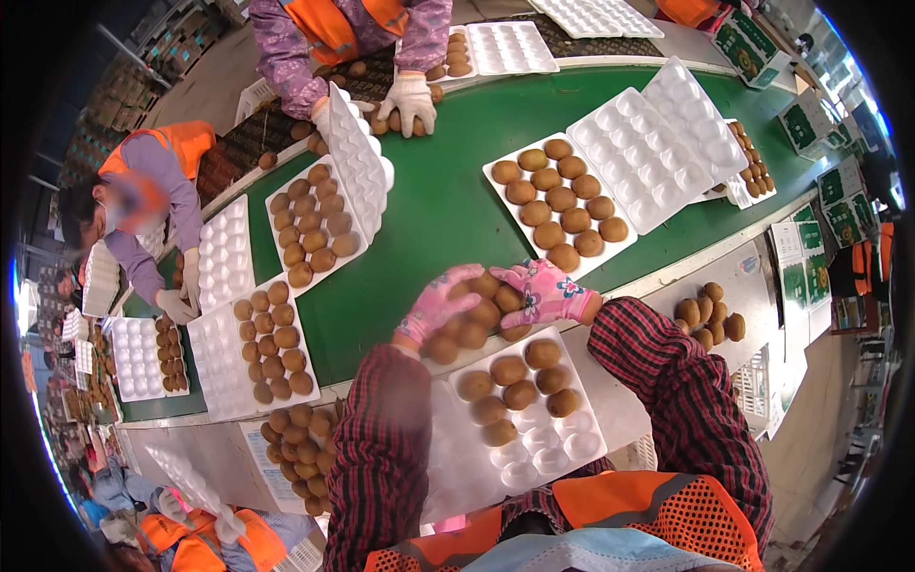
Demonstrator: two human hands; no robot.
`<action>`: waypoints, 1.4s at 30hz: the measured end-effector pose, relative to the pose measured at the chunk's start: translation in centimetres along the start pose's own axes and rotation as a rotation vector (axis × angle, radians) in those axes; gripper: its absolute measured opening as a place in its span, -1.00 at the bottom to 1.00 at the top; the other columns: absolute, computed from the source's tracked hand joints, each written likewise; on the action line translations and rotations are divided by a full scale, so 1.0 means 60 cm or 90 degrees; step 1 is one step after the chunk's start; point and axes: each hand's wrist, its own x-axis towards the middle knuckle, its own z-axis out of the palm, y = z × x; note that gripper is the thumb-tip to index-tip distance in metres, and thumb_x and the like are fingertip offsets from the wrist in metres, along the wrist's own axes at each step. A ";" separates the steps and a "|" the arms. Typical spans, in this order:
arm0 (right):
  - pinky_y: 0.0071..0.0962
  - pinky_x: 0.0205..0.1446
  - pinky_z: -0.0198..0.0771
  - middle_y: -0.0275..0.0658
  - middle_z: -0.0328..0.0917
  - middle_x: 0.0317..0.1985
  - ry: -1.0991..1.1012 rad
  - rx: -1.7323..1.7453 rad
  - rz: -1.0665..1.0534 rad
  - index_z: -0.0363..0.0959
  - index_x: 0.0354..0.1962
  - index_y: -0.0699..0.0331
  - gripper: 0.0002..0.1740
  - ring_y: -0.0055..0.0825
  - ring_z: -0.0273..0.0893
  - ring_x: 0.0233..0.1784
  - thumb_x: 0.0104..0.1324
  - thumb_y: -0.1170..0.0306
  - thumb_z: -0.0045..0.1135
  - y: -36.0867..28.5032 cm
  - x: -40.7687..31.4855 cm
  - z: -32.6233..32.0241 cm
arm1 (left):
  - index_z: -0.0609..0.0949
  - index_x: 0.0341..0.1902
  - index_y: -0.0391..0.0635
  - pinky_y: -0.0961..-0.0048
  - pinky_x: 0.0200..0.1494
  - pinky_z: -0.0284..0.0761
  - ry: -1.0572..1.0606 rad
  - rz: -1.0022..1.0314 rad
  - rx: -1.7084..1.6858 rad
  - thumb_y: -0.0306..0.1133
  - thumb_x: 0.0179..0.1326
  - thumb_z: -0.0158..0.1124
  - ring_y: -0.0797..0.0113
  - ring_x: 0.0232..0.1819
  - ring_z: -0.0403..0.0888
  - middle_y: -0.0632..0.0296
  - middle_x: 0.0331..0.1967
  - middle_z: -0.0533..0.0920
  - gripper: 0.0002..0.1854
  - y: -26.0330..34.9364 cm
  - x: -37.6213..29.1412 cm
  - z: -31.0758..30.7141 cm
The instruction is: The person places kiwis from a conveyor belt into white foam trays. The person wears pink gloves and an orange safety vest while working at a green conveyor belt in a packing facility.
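My left hand [439, 304], in a pink glove, cups the left side of a heap of kiwifruit [480, 314] at the near edge of the green conveyor belt [429, 222]. On the heap's right side rests my right hand [547, 293], in a pink flowered glove. Some of the fruit lies between the two hands. Just below, nearest my body, a white molded tray [582, 390] holds several kiwifruit in its upper and left cups; its lower right cups hold none. A full tray of kiwifruit [500, 189] lies on the belt beyond my right hand, its white lid part [636, 157] unfolded to the right.
Across the belt a co-worker in white gloves [409, 104] handles kiwifruit and a tray lid [350, 154]. Another co-worker [161, 207] leans in at left. Filled trays [275, 343] stand on the belt's left. Loose kiwifruit lie on the metal ledge left [300, 450] and right [708, 314]. Green-and-white cartons [804, 264] stand far right.
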 end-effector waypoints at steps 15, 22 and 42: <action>-0.18 0.14 0.51 -0.02 0.37 0.31 -0.047 0.023 -0.003 0.33 0.36 -0.11 -0.08 -0.03 0.58 0.09 0.07 -0.20 0.35 -0.090 0.052 -0.014 | 0.48 0.37 0.02 0.15 0.40 0.30 0.030 -0.053 0.289 -0.06 0.17 0.43 0.01 0.36 0.41 0.06 0.34 0.49 -0.30 0.018 -0.154 -0.063; -0.11 -0.07 0.56 0.03 0.42 0.15 -0.172 -0.116 0.008 0.53 0.09 0.00 -0.33 0.00 0.61 -0.07 0.03 -0.03 0.41 -0.174 0.129 0.015 | 0.37 0.44 -0.10 0.14 0.46 0.23 0.116 -0.069 0.153 -0.14 0.06 0.52 0.00 0.45 0.30 0.04 0.44 0.37 -0.13 0.013 -0.232 -0.060; -0.14 0.08 0.50 -0.05 0.37 0.21 -0.023 -0.007 0.312 0.44 0.16 0.01 -0.29 -0.01 0.58 0.02 0.12 -0.12 0.33 -0.116 -0.111 -0.077 | 0.59 0.27 0.06 0.22 0.36 0.36 -0.203 0.015 -0.009 -0.12 0.27 0.35 0.11 0.27 0.50 0.15 0.25 0.56 -0.50 0.063 0.080 0.048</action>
